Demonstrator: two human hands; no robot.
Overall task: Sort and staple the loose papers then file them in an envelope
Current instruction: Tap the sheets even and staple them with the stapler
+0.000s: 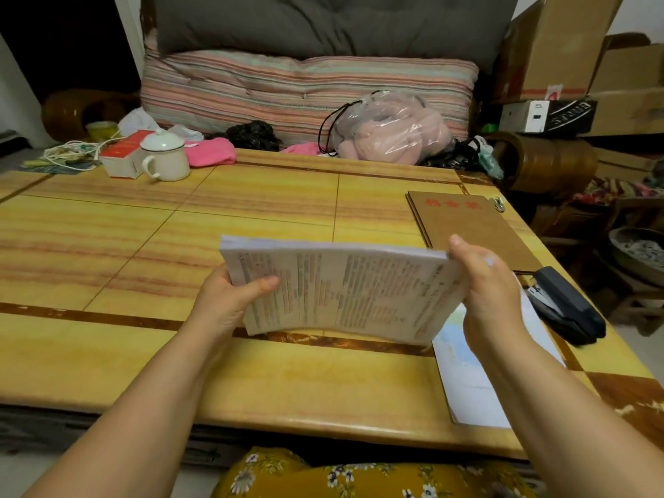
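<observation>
Both hands clamped on paper stack (341,285), left hand (230,300) at 9 o'clock, right hand (485,282) at 3: recommend tapping edges square on surface (143,246) before using stapler (564,303).

A lidded white mug (166,156) stands beside a red-and-white box (124,157).

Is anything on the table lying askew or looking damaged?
The table surface is chipped at its near right corner. Otherwise the stapler and envelope lie flat, nothing spilled.
</observation>
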